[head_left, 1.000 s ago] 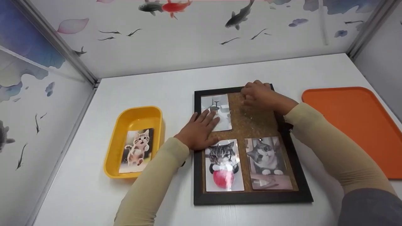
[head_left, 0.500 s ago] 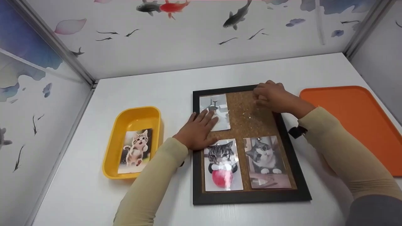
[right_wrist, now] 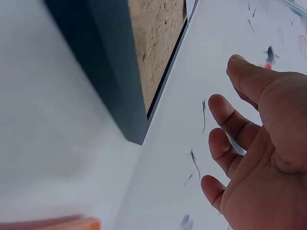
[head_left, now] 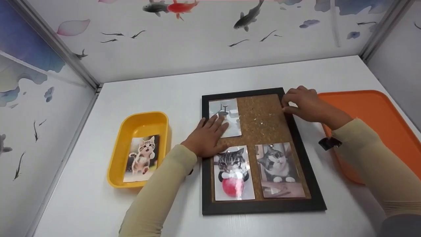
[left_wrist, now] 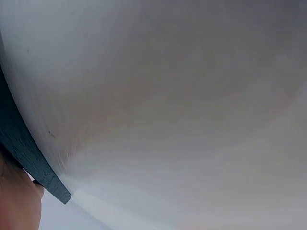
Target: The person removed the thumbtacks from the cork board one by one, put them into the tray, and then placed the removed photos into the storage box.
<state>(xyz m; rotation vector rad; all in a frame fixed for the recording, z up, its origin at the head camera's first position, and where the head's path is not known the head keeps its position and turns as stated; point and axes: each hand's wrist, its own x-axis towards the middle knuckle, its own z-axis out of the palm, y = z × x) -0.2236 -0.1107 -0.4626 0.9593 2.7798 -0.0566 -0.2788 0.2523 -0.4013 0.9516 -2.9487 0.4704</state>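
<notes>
On the bench (head_left: pixel 144 95), corkboard (head_left: pixel 268 113) lies flat with left hand (head_left: pixel 208 137), fingers spread, on the upper-left photo (head_left: pixel 229 111) and right hand (head_left: pixel 304 103), fingers loose and empty, by the black frame (head_left: pixel 307 164); a sideways push could skew the photo, a bump the board.

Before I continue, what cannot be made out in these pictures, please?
Head view: lower left of the upper-left photo, covered by the left hand.
Head view: lower right corner of the kitten photo, behind the left sleeve.
Head view: lower right of the orange tray, past the edge and behind the right sleeve.
Head view: pale specks on the cork, too small to identify.
Left wrist: most of the left hand, past the left edge.
</notes>
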